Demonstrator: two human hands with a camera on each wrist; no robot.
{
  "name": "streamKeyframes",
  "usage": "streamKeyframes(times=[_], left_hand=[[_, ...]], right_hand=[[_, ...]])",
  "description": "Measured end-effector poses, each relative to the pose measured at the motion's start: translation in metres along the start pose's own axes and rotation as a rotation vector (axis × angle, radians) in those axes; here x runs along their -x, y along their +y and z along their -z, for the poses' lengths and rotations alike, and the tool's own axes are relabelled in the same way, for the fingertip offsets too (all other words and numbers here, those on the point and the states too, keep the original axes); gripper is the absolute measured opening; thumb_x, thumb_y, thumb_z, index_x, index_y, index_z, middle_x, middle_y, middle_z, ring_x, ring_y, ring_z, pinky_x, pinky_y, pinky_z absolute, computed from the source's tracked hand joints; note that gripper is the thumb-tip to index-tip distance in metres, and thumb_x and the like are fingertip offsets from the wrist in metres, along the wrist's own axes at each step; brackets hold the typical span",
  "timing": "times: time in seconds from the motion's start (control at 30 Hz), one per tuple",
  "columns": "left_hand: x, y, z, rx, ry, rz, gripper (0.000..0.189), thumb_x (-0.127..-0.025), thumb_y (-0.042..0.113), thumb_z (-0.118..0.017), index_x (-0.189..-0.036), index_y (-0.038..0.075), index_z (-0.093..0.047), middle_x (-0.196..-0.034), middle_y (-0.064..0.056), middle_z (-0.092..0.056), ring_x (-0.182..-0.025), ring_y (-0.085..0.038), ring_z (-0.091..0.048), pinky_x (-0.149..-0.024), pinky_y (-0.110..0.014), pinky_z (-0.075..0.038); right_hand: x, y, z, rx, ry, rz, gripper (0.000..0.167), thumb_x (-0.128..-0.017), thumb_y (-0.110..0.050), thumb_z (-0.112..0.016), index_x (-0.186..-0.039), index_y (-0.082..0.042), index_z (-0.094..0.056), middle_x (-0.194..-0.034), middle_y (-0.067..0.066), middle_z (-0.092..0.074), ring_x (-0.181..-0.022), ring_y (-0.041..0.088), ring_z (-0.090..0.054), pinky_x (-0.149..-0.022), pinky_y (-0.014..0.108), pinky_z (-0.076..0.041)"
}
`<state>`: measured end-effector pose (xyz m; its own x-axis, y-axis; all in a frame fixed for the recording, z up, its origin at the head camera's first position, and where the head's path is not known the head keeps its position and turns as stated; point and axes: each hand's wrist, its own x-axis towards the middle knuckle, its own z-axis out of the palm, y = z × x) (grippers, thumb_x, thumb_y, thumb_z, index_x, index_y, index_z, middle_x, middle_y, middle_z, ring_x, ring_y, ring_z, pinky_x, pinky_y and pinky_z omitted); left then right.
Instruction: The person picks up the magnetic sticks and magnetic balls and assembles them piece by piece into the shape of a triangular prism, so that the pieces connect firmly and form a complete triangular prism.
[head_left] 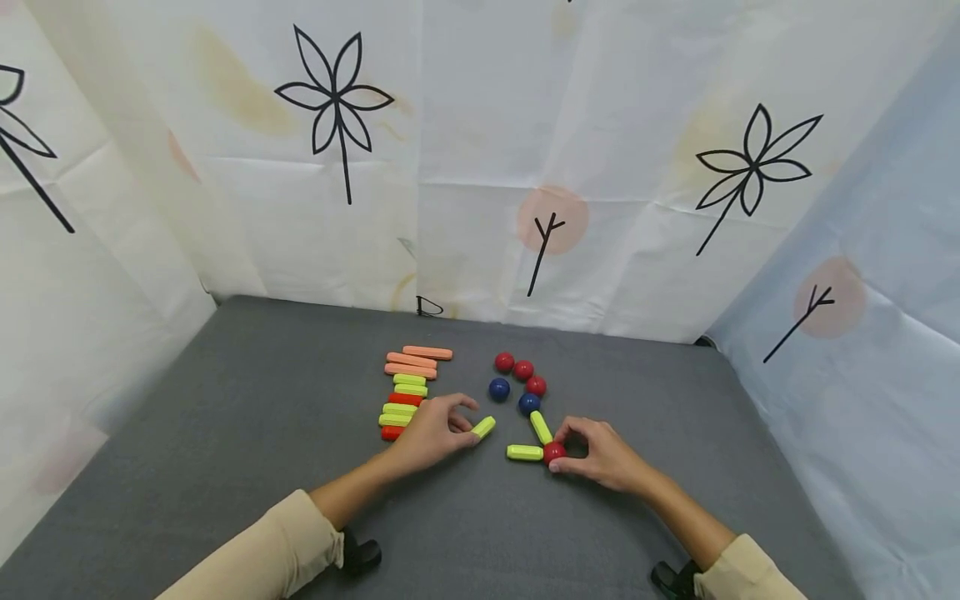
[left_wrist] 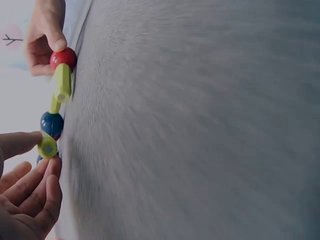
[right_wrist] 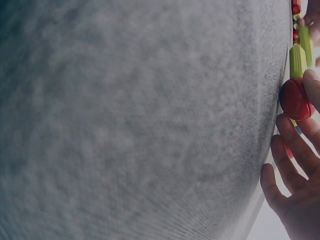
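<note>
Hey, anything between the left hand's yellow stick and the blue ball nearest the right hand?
Nothing visible: bare table lies between the yellow stick in the left hand and that blue ball. The other blue ball sits farther back, off that line.

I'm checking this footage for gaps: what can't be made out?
Head: nearest red stick, right end hidden by the left hand.
Left wrist: held yellow stick, far end hidden behind its near end.
Right wrist: left hand, mostly cut off by the right edge.
Right wrist: far sticks, too small to count.
</note>
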<state>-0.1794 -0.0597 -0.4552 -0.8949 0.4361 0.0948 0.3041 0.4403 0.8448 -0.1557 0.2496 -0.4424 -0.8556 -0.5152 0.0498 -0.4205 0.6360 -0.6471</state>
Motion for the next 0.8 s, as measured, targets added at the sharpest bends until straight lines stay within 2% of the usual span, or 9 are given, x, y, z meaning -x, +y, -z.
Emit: streamKeyframes(times=[0.17,0.3,0.47,0.57,0.63,0.7,0.8], left_hand=[[-0.025,0.001,-0.018,0.039,0.021,0.023,0.04,-0.083,0.012,-0.081,-0.119,0.001,-0.065,-0.082,0.001,-0.074,-0.074,-0.009,-0.068,-0.069,-0.03,-0.054],[-0.038,0.002,-0.029,0.036,0.03,0.041,0.041,-0.083,0.013,-0.081,-0.119,0.002,-0.065,-0.08,0.001,-0.074,-0.075,-0.01,-0.067,-0.068,-0.03,-0.053],[-0.044,0.006,-0.035,0.025,0.028,0.037,0.042,-0.083,0.013,-0.081,-0.12,0.003,-0.065,-0.08,0.002,-0.074,-0.076,-0.011,-0.067,-0.073,-0.034,-0.051],[-0.045,0.008,-0.035,0.025,0.029,0.036,0.042,-0.084,0.013,-0.081,-0.121,0.003,-0.064,-0.079,0.002,-0.074,-0.078,-0.011,-0.066,-0.081,-0.039,-0.049],[-0.045,0.007,-0.034,0.032,0.037,0.031,0.041,-0.084,0.011,-0.08,-0.12,0.002,-0.065,-0.078,0.002,-0.074,-0.076,-0.01,-0.066,-0.08,-0.039,-0.049],[-0.046,0.005,-0.032,0.018,0.07,0.019,0.037,-0.084,0.011,-0.079,-0.118,0.002,-0.066,-0.076,0.003,-0.072,-0.071,-0.007,-0.065,-0.075,-0.035,-0.05],[-0.049,0.003,-0.03,-0.017,0.167,-0.022,0.028,-0.085,0.009,-0.078,-0.11,0.003,-0.068,-0.073,0.002,-0.068,-0.063,-0.009,-0.061,-0.063,-0.03,-0.05]], right_hand=[[0.001,0.002,0.001,0.007,0.007,0.028,0.029,-0.083,-0.033,-0.082,-0.1,-0.017,-0.065,-0.093,-0.01,-0.064,-0.082,0.016,-0.056,-0.072,0.026,-0.044],[0.001,0.003,0.001,0.007,0.005,0.044,0.03,-0.084,-0.034,-0.081,-0.101,-0.016,-0.065,-0.095,-0.009,-0.065,-0.084,0.018,-0.058,-0.073,0.027,-0.046],[0.0,0.002,0.0,0.001,0.009,0.043,0.03,-0.084,-0.035,-0.081,-0.101,-0.016,-0.065,-0.096,-0.008,-0.065,-0.084,0.02,-0.058,-0.072,0.027,-0.046],[0.0,0.002,0.0,-0.003,0.009,0.036,0.031,-0.083,-0.035,-0.081,-0.101,-0.016,-0.065,-0.095,-0.008,-0.065,-0.083,0.02,-0.057,-0.07,0.026,-0.045],[0.0,0.002,0.0,-0.003,0.007,0.033,0.03,-0.083,-0.034,-0.081,-0.101,-0.016,-0.065,-0.095,-0.008,-0.064,-0.082,0.021,-0.057,-0.07,0.025,-0.044],[0.001,0.002,0.0,-0.002,0.008,0.033,0.03,-0.083,-0.034,-0.081,-0.101,-0.016,-0.065,-0.094,-0.009,-0.064,-0.082,0.021,-0.057,-0.069,0.025,-0.044],[0.001,0.002,0.0,-0.003,0.014,0.041,0.029,-0.083,-0.032,-0.082,-0.1,-0.016,-0.065,-0.093,-0.009,-0.063,-0.08,0.02,-0.056,-0.068,0.024,-0.043]])
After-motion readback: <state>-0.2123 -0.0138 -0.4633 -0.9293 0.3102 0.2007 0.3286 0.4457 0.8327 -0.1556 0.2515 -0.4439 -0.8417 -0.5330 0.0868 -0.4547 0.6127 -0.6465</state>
